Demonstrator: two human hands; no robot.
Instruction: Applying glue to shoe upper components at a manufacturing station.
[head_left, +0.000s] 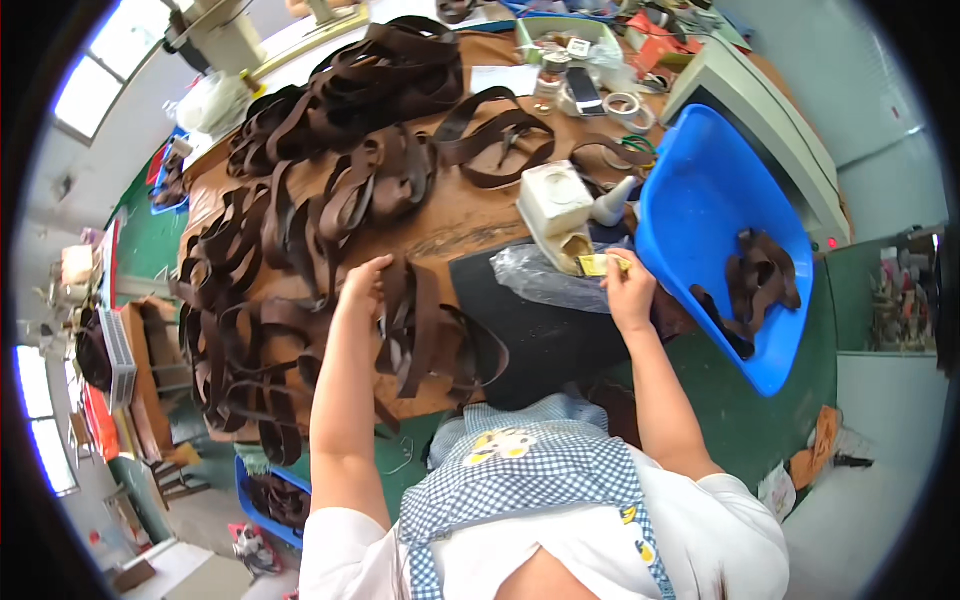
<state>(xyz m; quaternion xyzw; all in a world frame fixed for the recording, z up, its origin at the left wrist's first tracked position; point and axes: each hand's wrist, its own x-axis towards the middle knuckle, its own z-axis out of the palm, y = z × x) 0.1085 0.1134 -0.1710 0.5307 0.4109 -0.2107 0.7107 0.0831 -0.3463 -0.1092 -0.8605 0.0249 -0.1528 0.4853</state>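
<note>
My left hand (366,284) hovers beside dark brown leather-like straps (418,325), its fingers partly stretched, with no thing visible in them. My right hand (631,291) is closed, its thumb and fingers pinching a small yellow piece (594,265) with dark marks. Just beyond that hand stands a white plastic container (556,199) with an open lower part. A white nozzle-tipped bottle (613,202) is next to it. Clear plastic film (540,277) lies beside the yellow piece, over a black mat (520,350).
Heaps of brown straps (385,80) cover the table's left and far side. At right a blue basin (673,215) holds several straps (762,280). A phone (584,92), tape rolls (628,110) and a jar (551,78) lie at the back. Another blue bin (262,517) stands low at left.
</note>
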